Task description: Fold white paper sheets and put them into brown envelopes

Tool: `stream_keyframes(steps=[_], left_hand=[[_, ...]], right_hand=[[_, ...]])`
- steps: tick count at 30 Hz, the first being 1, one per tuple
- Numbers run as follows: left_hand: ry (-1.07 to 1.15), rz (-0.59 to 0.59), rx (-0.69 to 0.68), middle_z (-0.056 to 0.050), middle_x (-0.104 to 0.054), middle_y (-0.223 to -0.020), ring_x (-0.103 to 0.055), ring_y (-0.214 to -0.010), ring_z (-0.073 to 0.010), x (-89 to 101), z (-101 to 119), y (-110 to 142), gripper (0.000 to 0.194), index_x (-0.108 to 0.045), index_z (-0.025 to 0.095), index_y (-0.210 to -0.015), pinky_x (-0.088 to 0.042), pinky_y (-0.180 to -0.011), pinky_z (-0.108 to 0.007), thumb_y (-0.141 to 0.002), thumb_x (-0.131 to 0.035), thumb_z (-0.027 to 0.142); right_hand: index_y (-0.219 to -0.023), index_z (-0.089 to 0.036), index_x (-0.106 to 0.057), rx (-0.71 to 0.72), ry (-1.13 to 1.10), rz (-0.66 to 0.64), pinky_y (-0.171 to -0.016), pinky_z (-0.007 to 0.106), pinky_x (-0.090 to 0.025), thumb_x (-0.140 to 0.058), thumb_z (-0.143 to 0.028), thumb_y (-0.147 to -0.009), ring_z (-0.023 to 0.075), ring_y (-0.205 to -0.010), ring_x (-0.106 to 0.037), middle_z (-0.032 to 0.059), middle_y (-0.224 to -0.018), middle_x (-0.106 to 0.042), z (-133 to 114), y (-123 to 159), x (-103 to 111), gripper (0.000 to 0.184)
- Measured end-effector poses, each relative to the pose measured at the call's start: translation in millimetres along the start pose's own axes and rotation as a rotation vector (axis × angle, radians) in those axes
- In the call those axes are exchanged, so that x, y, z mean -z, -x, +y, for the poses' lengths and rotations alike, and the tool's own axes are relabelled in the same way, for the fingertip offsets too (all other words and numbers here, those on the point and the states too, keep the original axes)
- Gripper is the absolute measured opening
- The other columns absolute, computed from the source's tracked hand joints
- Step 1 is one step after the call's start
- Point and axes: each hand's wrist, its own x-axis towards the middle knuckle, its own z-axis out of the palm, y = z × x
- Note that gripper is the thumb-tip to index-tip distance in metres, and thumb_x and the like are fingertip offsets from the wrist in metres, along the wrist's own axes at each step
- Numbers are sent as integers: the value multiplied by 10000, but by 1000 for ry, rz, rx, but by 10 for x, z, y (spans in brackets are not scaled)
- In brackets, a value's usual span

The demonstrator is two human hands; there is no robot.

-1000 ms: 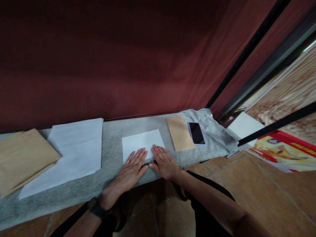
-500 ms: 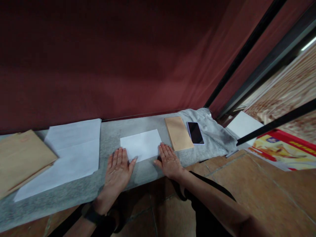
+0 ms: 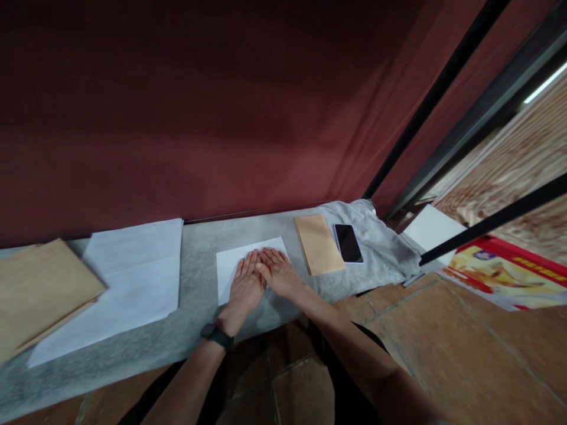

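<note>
A folded white sheet of paper (image 3: 227, 267) lies on the grey cloth. My left hand (image 3: 246, 282) rests flat on its middle, fingers stretched out and pointing away from me. Beside it, my right hand (image 3: 279, 273) also lies flat on the paper, with its thumb touching or overlapping the left hand. Neither hand grips anything. Between them they cover the middle and right part of the sheet. Just right of the paper lies a small stack of brown envelopes (image 3: 319, 245), and beyond that a phone (image 3: 348, 243) with a dark screen.
The grey cloth (image 3: 199, 254) covers a narrow ledge against a dark red wall (image 3: 199, 159). At left, larger white sheets (image 3: 142, 274) lie partly under big brown envelopes (image 3: 44, 295). Black bars (image 3: 434, 106) and a red-and-yellow box (image 3: 509, 271) stand at right.
Both hands have moved inward from the paper's left and right edges and now lie together over its middle. The paper, envelopes and phone stay in place.
</note>
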Motion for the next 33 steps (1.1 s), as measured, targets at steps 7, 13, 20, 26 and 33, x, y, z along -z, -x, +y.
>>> stream_keyframes(steps=[7, 13, 20, 26, 33], left_hand=[[-19, 4, 41, -186, -372, -1619, -287, -1535, -280, 38, -12, -48, 594, -396, 22, -1525, -225, -1264, -485, -992, -245, 236], [-11, 38, 102, -165, -374, -1620, -286, -1536, -276, 49, -70, -118, 603, -383, 36, -1535, -231, -1257, -501, -1003, -231, 275], [12, 87, 157, -141, -388, -1613, -272, -1543, -258, -39, -110, -153, 594, -383, 110, -1550, -201, -1256, -532, -1009, -254, 317], [-18, 62, 190, -120, -376, -1623, -265, -1544, -273, -17, -91, -142, 598, -366, 109, -1558, -131, -1268, -561, -1020, -235, 333], [-33, 26, 188, -131, -345, -1638, -261, -1544, -293, 39, -77, -136, 607, -340, 86, -1564, -150, -1259, -581, -1012, -238, 317]], right_hand=[[-1549, -138, -419, -55, 102, -20, -1253, 439, -239, -230, -444, -1106, 238, -1535, -276, 98, -1636, -337, 138, -178, -60, 572], [-1554, -127, -408, -72, 179, 59, -1242, 456, -258, -308, -427, -1096, 261, -1518, -318, 117, -1631, -332, 156, -219, -147, 557], [-1562, -48, -367, -178, 202, 145, -1238, 463, -257, -346, -450, -1079, 295, -1506, -339, 175, -1623, -323, 198, -233, -241, 629], [-1551, -21, -379, -201, 213, 229, -1214, 517, -286, -353, -483, -1071, 340, -1484, -372, 232, -1596, -343, 291, -214, -303, 666], [-1542, 18, -371, -243, 199, 256, -1219, 543, -279, -358, -476, -1073, 350, -1502, -334, 267, -1589, -335, 199, -147, -288, 680]])
